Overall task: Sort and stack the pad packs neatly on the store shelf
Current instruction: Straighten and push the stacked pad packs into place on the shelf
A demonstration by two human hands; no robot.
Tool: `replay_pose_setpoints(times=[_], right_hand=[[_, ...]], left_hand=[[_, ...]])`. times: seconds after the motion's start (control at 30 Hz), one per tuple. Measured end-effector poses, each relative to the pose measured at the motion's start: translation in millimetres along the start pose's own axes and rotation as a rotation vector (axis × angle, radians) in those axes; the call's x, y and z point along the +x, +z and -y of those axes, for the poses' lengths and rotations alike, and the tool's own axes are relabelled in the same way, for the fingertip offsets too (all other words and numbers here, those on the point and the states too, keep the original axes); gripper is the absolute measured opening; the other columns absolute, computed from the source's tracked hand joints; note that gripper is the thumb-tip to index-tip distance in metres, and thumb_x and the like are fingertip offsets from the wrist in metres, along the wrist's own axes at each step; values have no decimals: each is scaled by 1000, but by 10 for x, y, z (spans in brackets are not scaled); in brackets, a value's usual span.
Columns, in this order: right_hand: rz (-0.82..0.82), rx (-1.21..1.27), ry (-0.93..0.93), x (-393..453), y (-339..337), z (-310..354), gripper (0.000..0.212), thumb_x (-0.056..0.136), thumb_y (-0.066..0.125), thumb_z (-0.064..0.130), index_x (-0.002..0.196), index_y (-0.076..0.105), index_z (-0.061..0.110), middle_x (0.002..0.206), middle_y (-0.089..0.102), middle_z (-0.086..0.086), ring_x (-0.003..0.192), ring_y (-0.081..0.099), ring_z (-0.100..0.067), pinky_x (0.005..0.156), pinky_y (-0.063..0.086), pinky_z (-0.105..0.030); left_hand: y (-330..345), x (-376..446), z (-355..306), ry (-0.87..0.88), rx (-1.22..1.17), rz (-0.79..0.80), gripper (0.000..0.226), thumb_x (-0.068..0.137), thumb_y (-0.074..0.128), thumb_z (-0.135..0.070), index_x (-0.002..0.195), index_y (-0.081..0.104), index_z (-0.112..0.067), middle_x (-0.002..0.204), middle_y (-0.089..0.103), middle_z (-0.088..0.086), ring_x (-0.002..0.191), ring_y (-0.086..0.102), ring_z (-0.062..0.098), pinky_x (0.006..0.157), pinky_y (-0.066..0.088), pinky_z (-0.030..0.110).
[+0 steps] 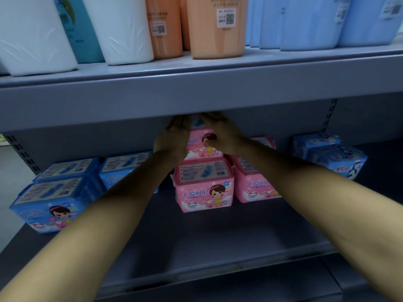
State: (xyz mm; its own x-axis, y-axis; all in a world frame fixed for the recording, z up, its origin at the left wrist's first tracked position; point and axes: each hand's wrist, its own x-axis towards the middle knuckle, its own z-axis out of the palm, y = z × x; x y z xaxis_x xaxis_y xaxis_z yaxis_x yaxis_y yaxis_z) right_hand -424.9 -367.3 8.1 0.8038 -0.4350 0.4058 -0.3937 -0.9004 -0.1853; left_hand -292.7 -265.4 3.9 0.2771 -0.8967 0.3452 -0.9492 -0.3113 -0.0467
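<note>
Dark grey metal store shelf (218,232), lit dimly; slotted uprights at the back corners. A second grey shelf board (196,88) runs overhead, carrying white, orange and pale blue bottles and packs, all cut off by the top edge.

Landmark: front pink pad pack with a cartoon girl (205,188), standing mid-shelf. Directly behind and above it, an upper pink pad pack (204,144) sits raised (what it rests on is hidden by the front pack). Left hand (174,138) presses flat against that upper pack's left side; right hand (222,131) lies along its right side and top. Each grip looks flat rather than curled, though the fingertips vanish under the overhead board, so the far ends cannot be read.

Just right of the landmark: another pink pack (255,186), partly covered by the right forearm, with more pink behind it. Left of the landmark: blue pad packs (54,192), several rows, the nearest one largest. Far right of it: tilted blue packs (331,155), print blurred.
</note>
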Motion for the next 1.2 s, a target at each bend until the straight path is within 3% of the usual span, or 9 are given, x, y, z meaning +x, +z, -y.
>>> replay_pose_setpoints(times=[0.1,0.2,0.27,0.5,0.73,0.93,1.2], right_hand=[[-22,-32,-6,-78,-36,36,76,87,65,23,149,24,6,157,21,-9,144,19,-25,115,24,-34],[-44,-41,-10,-197,-71,80,77,87,65,21,149,22,4,157,18,-12,146,14,-25,117,14,-29],[-59,-60,-17,-285,-128,106,78,87,65,21,149,20,5,157,17,-12,146,12,-24,117,9,-27],[-151,-71,-36,-669,-434,254,76,88,64,22,149,21,7,157,20,-9,146,15,-21,116,15,-27],[-50,-9,-15,-1215,-556,499,75,91,60,25,151,16,12,159,14,-3,147,8,-18,116,8,-26],[-45,1,-43,-1559,-466,711,78,86,67,25,149,24,9,157,22,-8,145,17,-22,114,12,-24],[46,5,-38,-1815,-211,768,74,85,68,24,146,31,6,154,29,-11,144,21,-23,115,18,-29]], left_hand=[[-23,-84,-20,7,20,-21,95,81,72,-11,152,9,-9,159,16,12,144,24,29,106,41,46],[-55,-220,-70,1,67,-75,86,88,63,-8,153,8,-9,160,12,11,144,25,28,104,43,43],[-106,-313,-123,8,109,-107,83,90,61,-7,152,6,-7,160,10,11,147,15,25,106,41,39],[-414,-629,-385,-1,121,-187,81,90,58,-3,153,6,-7,160,9,11,148,10,22,103,41,36],[-572,-1204,-638,-48,129,-113,82,90,56,-1,153,4,-9,161,4,8,148,12,21,98,46,38],[-616,-1657,-709,-43,131,-93,75,90,56,0,151,14,-5,159,18,11,148,13,20,93,50,43],[-331,-1927,-714,-13,71,-8,83,85,66,-6,151,16,-9,157,22,9,147,16,20,103,44,36]])
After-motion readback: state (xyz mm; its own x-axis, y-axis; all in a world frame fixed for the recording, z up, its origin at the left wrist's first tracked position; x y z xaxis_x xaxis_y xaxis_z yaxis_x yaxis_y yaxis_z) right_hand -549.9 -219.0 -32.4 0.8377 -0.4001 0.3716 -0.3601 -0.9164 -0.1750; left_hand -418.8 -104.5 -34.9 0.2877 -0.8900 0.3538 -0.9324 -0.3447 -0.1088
